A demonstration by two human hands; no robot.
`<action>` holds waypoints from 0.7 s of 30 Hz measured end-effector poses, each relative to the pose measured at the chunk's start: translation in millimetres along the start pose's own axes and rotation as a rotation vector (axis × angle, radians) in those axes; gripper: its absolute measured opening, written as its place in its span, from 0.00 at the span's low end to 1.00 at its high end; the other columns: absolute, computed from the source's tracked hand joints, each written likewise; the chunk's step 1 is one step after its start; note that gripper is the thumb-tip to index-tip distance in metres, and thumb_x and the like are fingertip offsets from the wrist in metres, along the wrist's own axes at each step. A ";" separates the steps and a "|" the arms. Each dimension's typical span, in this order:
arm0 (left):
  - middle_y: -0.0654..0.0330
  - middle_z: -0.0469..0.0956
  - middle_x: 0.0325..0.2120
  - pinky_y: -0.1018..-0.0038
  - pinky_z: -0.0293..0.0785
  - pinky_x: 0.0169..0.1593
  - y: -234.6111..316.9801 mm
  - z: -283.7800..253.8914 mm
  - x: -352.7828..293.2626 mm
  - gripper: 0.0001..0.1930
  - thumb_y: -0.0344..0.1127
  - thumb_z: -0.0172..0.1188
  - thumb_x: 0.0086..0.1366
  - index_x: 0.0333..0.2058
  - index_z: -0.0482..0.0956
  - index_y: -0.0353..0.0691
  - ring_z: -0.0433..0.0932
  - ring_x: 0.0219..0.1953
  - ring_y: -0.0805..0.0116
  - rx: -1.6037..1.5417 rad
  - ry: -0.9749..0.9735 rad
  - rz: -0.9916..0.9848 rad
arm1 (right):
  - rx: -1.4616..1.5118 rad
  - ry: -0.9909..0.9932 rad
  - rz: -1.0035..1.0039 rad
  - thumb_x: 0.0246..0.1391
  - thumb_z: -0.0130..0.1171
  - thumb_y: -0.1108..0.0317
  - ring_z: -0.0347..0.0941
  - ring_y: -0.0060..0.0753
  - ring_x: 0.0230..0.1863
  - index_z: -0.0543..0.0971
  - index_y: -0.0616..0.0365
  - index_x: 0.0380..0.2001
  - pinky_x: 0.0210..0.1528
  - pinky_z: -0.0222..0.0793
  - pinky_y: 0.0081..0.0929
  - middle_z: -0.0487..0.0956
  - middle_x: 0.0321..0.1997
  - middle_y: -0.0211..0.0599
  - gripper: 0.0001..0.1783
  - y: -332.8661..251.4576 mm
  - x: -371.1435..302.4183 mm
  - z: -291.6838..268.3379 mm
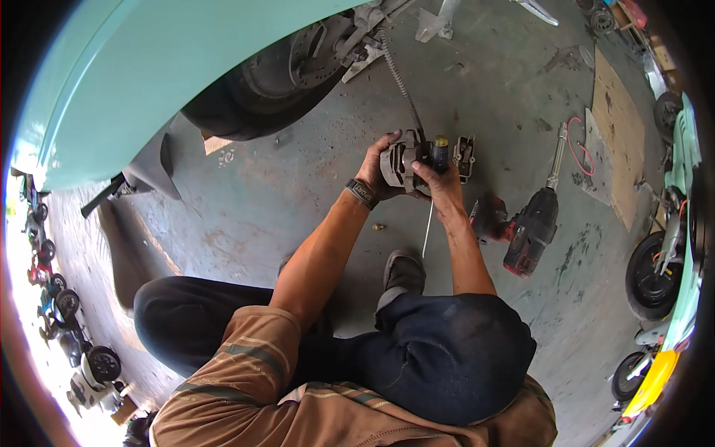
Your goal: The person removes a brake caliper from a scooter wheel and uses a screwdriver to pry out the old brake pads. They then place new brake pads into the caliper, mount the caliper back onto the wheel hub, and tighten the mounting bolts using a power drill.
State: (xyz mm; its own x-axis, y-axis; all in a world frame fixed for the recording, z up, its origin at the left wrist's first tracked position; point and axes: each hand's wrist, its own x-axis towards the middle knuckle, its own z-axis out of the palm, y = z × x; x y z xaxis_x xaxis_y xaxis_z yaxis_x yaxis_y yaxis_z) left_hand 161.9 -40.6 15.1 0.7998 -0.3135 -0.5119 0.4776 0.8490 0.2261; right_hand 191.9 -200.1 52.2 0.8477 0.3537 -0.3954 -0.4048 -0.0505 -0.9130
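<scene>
A grey metal brake caliper is held up off the floor in front of me, still joined to a spring-wrapped hose that runs up toward the wheel. My left hand is closed round its left side, thumb on top. Against its right side is my right hand, closed on a screwdriver with a dark, yellow-ended handle; the thin shaft points back toward me. Some of the right fingers are hidden behind the caliper. Just right of that hand lies a metal bracket. A small brass-coloured bolt lies below the caliper.
Upper left, a pale green body panel overhangs a black tyre. At right a cordless impact wrench with a long extension lies near a cardboard sheet and a pink cord. Parked scooters line the right edge.
</scene>
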 end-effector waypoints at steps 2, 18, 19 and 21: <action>0.54 0.82 0.45 0.50 0.77 0.49 -1.0 7.3 -7.7 0.29 0.59 0.52 0.62 0.50 0.78 0.42 0.81 0.44 0.53 -0.028 -0.027 0.000 | -0.004 -0.015 0.022 0.50 0.73 0.55 0.77 0.23 0.37 0.79 0.62 0.44 0.43 0.75 0.25 0.81 0.38 0.30 0.25 0.0 -4.3 -2.3; 0.48 0.77 0.49 0.36 0.74 0.52 -36.0 16.8 -37.9 0.28 0.54 0.55 0.60 0.54 0.75 0.42 0.80 0.43 0.44 -0.599 -0.288 -0.015 | -0.901 -0.090 -0.139 0.55 0.67 0.58 0.78 0.36 0.30 0.79 0.62 0.44 0.35 0.73 0.32 0.82 0.34 0.43 0.20 -147.4 -124.7 -30.8; 0.48 0.77 0.49 0.36 0.74 0.52 -40.5 12.5 -31.5 0.28 0.54 0.55 0.60 0.54 0.75 0.42 0.80 0.43 0.44 -0.606 -0.303 -0.012 | -0.854 -0.079 -0.026 0.54 0.68 0.60 0.78 0.35 0.30 0.79 0.62 0.46 0.35 0.74 0.30 0.82 0.34 0.40 0.20 -167.8 -135.5 -30.8; 0.49 0.77 0.48 0.45 0.79 0.46 -47.2 8.6 -20.8 0.29 0.55 0.56 0.59 0.53 0.75 0.42 0.80 0.41 0.45 -0.781 -0.437 -0.089 | -0.818 -0.056 0.082 0.53 0.69 0.62 0.78 0.33 0.29 0.79 0.62 0.47 0.34 0.75 0.28 0.82 0.35 0.36 0.21 -188.2 -150.8 -44.0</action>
State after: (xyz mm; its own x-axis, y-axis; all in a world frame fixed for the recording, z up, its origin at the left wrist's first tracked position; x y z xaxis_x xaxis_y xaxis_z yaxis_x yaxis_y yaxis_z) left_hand 125.9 -77.8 22.2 0.9148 -0.3903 -0.1037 0.2883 0.8110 -0.5091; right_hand 155.4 -285.1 279.2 0.7993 0.3640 -0.4781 -0.0685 -0.7353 -0.6743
